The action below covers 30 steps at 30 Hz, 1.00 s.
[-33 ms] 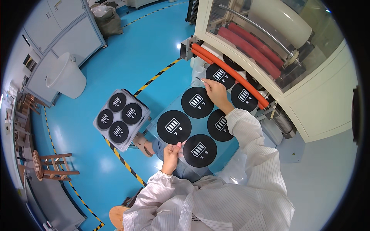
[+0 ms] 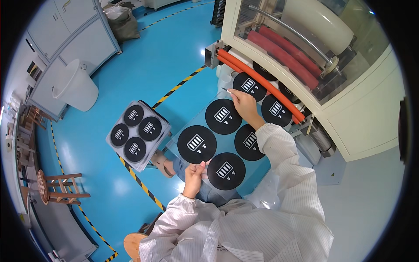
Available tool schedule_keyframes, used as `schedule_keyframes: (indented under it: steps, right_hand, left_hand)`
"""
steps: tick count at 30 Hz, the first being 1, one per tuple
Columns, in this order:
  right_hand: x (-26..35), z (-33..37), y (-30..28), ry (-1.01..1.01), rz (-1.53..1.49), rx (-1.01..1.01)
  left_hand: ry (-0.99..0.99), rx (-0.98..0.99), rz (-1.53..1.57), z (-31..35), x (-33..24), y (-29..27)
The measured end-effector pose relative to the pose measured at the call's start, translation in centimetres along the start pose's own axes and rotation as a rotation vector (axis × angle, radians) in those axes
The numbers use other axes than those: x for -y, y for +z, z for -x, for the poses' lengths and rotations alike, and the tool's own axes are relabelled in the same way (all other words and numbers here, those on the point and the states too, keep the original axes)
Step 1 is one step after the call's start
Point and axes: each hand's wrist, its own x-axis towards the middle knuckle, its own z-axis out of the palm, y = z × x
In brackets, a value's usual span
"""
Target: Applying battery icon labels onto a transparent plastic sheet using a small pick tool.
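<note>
A clear film sheet (image 2: 197,118) printed with large black discs (image 2: 223,116) stretches from the machine's rollers over my lap. Each disc bears a white battery-like mark. My left hand (image 2: 192,179) pinches the near edge of this film between thumb and fingers, beside the nearest disc (image 2: 226,171). Over the far side of the sheet, close to the rollers, my right hand (image 2: 245,107) is closed round a small knife (image 2: 225,90). Its thin dark tip points left, near the film's far edge; I cannot tell whether it touches the film.
Orange rollers (image 2: 262,85) front a cream machine (image 2: 366,122) on the right. To the left, a stack of cut sheets (image 2: 143,114) with black discs rests on a small stand. Beyond are a white bin (image 2: 77,89), a wooden stool (image 2: 61,187) and a grey sack (image 2: 122,22).
</note>
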Motion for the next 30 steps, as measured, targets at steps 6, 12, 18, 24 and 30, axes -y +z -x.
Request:
schedule_keyframes:
  steps: [6, 12, 18, 24, 30]
  right_hand:
    - [0.8, 0.4, 1.0, 0.008, 0.013, 0.057]
    - [1.0, -0.5, 1.3, 0.077, 0.101, 0.272]
    - [-1.0, 3.6, -5.0, 0.141, -0.028, 0.432]
    - [-1.4, 12.5, -18.6, 0.360, -0.031, 0.632]
    - [-8.5, 21.1, -22.8, 0.806, -0.753, 0.623]
  left_hand:
    - [0.034, -0.067, -0.028, 0.7, -0.1, -1.2]
    - [0.022, -0.114, -0.023, 1.7, -0.2, -1.9]
    - [-0.063, 0.010, 0.102, 3.2, -0.9, -1.9]
    - [-0.033, -0.373, -0.022, 3.6, -0.7, 0.0]
    - [0.172, -0.592, -0.231, -2.4, -2.1, -4.2]
